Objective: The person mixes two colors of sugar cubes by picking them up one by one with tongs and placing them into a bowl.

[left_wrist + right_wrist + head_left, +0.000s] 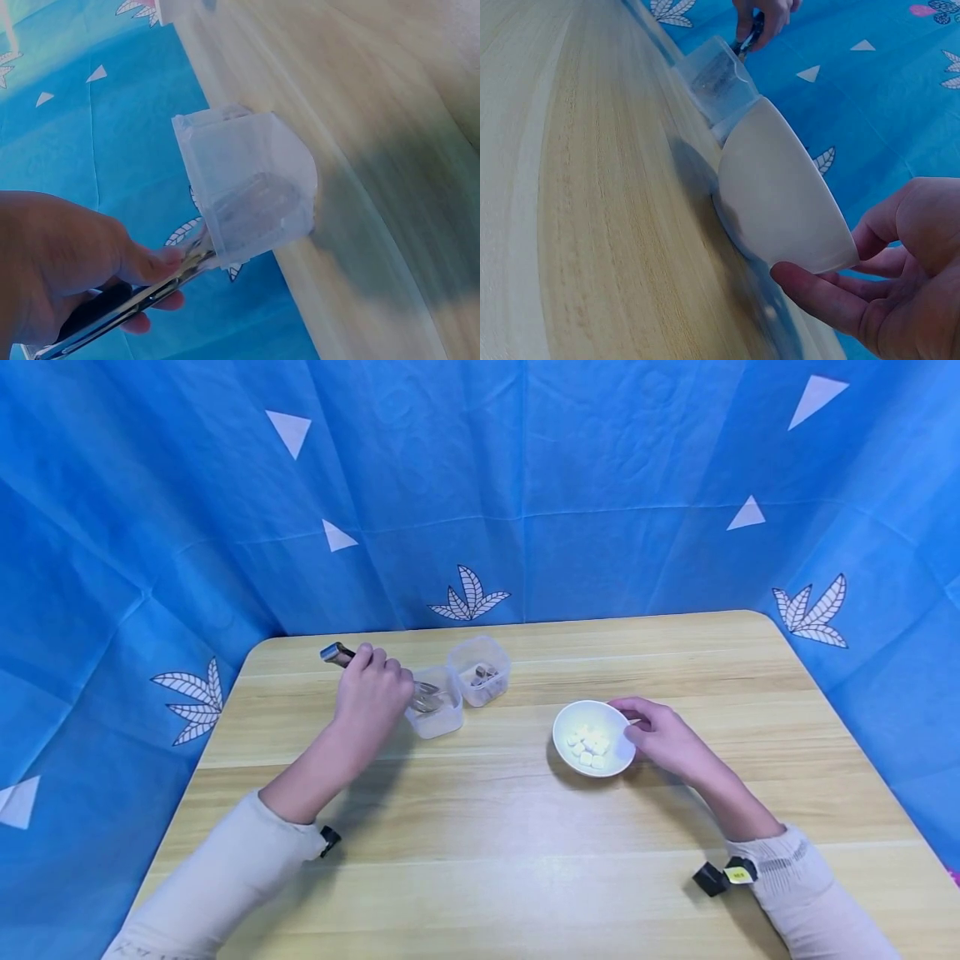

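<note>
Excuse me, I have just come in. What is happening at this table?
At the wooden table, someone's left hand holds metal tongs, with their front end inside a clear container. I cannot tell whether the tongs grip anything. The right hand holds the side of a white bowl, which has small white pieces in it. A second clear container, with some small darker pieces inside, stands close beside the first.

Blue cloth printed with white triangles and leaves backs the wood-grained counter. Far right: a pink patch, possibly print.
</note>
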{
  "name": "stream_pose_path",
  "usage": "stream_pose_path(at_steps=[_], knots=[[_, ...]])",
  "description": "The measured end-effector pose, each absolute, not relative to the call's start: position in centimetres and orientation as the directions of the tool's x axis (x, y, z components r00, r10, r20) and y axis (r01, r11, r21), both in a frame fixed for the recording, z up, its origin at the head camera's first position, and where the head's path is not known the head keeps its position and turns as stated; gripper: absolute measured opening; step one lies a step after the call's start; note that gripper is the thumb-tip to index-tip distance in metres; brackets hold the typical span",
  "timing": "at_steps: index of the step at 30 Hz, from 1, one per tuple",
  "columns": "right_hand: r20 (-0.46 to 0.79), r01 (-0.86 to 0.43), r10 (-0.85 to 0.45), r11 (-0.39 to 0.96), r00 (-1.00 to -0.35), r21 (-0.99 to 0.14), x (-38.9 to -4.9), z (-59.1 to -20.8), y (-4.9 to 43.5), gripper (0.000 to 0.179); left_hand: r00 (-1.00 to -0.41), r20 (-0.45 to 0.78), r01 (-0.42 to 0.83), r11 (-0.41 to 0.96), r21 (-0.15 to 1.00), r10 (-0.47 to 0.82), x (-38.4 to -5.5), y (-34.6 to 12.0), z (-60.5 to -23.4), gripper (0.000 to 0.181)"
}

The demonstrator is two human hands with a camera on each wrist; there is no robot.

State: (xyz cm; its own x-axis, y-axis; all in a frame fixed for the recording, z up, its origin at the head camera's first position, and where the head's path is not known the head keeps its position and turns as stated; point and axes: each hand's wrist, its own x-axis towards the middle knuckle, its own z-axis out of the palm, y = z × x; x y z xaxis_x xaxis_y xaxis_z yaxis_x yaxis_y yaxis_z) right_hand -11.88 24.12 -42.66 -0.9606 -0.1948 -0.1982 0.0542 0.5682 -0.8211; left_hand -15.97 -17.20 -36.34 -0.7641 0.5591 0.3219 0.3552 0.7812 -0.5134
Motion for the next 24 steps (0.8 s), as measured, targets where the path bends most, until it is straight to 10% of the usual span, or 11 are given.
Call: stream_pose_path(at_steps=[24], knots=[[-0.186,0.042,-0.208,0.552,-0.960,-0.833,-11.8,-42.5,23.9,0.047,-0.661,0.479,0.363,0.805,-0.470,0.578,-16.4,-18.4,-38.1,0.029]])
